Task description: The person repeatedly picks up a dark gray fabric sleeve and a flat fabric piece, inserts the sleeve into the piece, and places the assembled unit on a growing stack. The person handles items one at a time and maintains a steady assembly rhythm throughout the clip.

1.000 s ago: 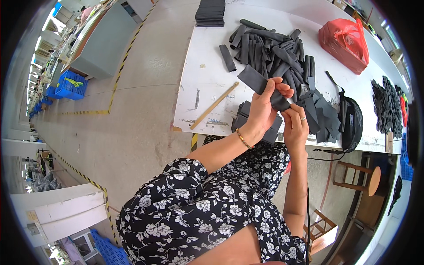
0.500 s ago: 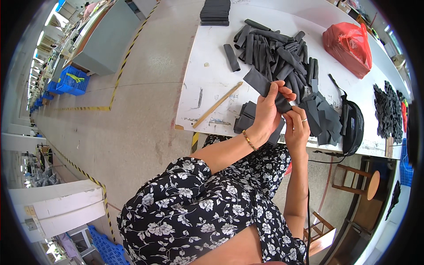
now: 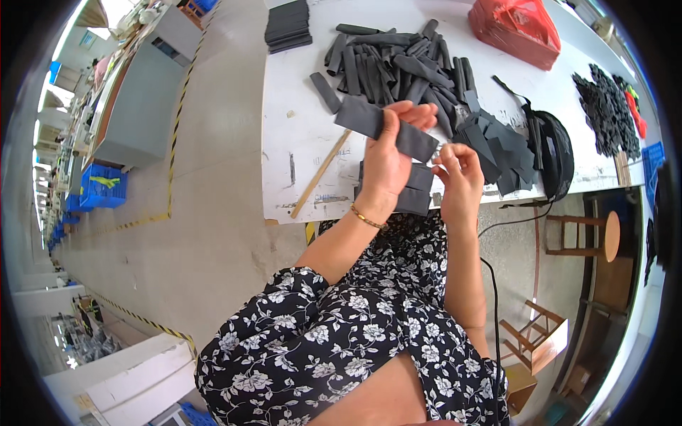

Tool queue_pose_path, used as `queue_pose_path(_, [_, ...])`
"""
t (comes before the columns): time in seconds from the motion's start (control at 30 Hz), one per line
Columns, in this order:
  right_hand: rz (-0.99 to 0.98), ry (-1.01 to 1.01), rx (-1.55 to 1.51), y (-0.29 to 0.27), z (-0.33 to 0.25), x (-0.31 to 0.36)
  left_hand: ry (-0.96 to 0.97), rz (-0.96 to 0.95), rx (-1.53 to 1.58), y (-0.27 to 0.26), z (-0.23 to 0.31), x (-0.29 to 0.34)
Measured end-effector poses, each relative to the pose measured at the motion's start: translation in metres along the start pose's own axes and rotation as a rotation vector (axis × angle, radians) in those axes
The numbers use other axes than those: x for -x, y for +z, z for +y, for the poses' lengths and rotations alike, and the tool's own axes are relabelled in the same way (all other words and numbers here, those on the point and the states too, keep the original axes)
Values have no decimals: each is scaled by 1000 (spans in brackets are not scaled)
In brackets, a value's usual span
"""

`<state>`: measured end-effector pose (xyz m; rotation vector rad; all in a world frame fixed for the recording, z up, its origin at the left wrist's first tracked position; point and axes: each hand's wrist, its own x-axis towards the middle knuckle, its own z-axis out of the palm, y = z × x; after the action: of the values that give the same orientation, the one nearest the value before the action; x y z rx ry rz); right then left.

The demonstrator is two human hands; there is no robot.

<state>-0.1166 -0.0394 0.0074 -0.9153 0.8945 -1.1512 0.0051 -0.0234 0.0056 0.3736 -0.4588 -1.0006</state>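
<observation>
A flat dark grey fabric strip [image 3: 359, 118] lies across my left hand [image 3: 389, 153], pinned under the thumb while the other fingers extend beyond it. My right hand [image 3: 462, 177] is just off the strip's right end, thumb and fingertips pinched together. Whatever those fingertips hold, if anything, is too small to make out. Beneath my hands is a stack of dark flat pieces [image 3: 413, 200], partly covered by the left hand. Past them a heap of rolled dark fabric tubes [image 3: 369, 71] is spread on the white table [image 3: 280, 153]. Loose flat dark pieces [image 3: 508, 153] lie right of my right hand.
A wooden stick [image 3: 318, 177] lies left of my hands. A neat dark stack [image 3: 288, 27] stands at the far left, a red plastic bag [image 3: 515, 32] at the far right. Rightward are a black bag [image 3: 554, 156] and another dark pile [image 3: 606, 110]. Wooden stools [image 3: 611, 236] stand below.
My right fingers have come off the strip, which now lies flatter across my left hand. The whole view has shifted, so the table appears further left and higher.
</observation>
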Motion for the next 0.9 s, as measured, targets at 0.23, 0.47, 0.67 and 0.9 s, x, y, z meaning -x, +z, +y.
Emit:
queue_pose_path(0.23, [-72, -769, 534, -6, -11, 1, 21, -102, -91, -23, 22, -3])
queue_pose_path(0.47, [-110, -823, 514, -15, -15, 2, 7, 36, -38, -39, 43, 4])
queue_pose_path(0.67, [-100, -139, 57, -20, -2, -7, 57, 138, -143, -32, 38, -3])
queue_pose_path(0.9, [-241, -85, 175, -26, 6, -1, 55, 275, -257, -30, 38, -8])
